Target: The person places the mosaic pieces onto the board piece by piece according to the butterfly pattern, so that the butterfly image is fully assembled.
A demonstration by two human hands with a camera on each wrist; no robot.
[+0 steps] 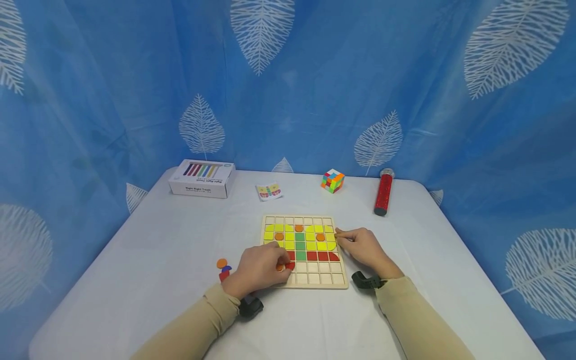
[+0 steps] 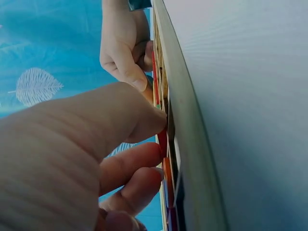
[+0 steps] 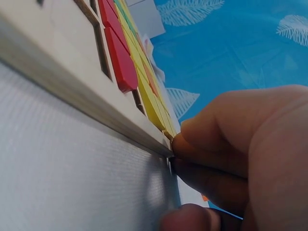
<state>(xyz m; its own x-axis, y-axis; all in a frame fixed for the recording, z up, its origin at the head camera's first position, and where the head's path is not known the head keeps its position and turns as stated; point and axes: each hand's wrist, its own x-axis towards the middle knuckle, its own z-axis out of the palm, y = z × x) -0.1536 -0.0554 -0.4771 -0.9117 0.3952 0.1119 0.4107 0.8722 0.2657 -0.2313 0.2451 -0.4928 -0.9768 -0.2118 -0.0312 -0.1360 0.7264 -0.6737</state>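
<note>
A square wooden grid board (image 1: 326, 279) lies on the table, partly filled with yellow, green, red and orange pieces. At its lower left, my left hand (image 1: 258, 266) pinches a red tile (image 2: 162, 140) between thumb and forefinger, low over the grid. An orange disc (image 2: 168, 180) shows beside those fingers, and the palm covers the board's left corner. On the opposite side, my right hand (image 1: 363, 246) grips the board's right edge, thumb and forefinger meeting at the rim in the right wrist view. A row of red tiles (image 3: 118, 57) sits near that edge.
Left of the board lie an orange disc (image 1: 222, 263), a blue piece (image 1: 227, 268) and a red piece (image 1: 223, 275). Farther back stand a white box (image 1: 200, 187), a small pattern card (image 1: 269, 192), a puzzle cube (image 1: 333, 181) and a red glittery tube (image 1: 384, 194).
</note>
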